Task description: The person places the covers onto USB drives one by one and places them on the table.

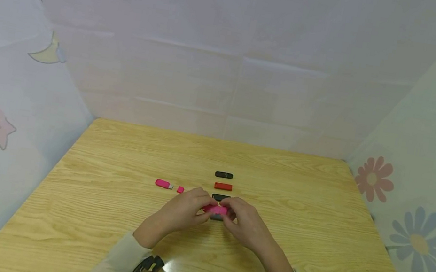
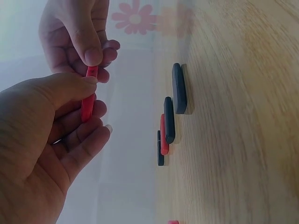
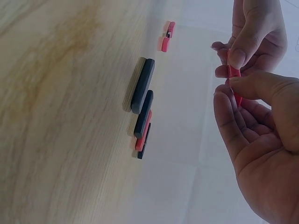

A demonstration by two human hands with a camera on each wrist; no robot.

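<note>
Between my two hands a pink USB stick (image 1: 216, 210) is held above the table. My left hand (image 1: 187, 210) pinches one end of it with thumb and fingers, and my right hand (image 1: 246, 222) pinches the other end. In both wrist views the stick is partly covered by the fingers; no gap shows between its cap and body. Below it lies a dark grey USB stick (image 2: 179, 88). Beyond that, in a column, come a black stick (image 2: 169, 120), a red stick (image 1: 223, 186) and another black stick (image 1: 223, 175).
Left of the column lies an uncapped pink USB stick (image 1: 163, 184), its metal plug bare, with its loose pink cap (image 1: 180, 189) beside it. The wooden table (image 1: 103, 213) is bordered by pale patterned cloth (image 1: 226, 85) at the back and sides.
</note>
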